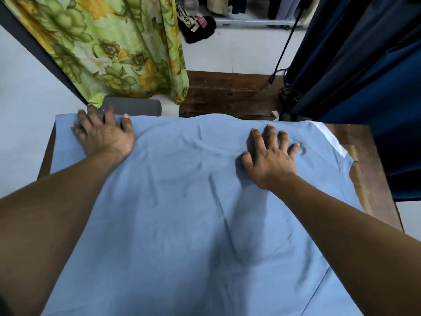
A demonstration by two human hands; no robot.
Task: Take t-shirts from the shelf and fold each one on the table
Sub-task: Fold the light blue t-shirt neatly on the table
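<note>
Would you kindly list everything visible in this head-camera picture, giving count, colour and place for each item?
Light blue cotton t-shirt: one, light blue with a white patch at its far right corner, spread flat over the table.
Dark brown wooden table: one, brown, under the t-shirt, bare along the right edge.
Green and yellow floral fabric: one, hanging at far left.
Navy blue curtain: one, hanging at far right.
Dark grey rectangular block: one, beyond the table's far left edge.
Black cable: one, running down beside the curtain.
Left hand: one, fingers spread, pressing the t-shirt's far left corner.
Right hand: one, fingers spread, pressing the t-shirt's far right part.
</note>
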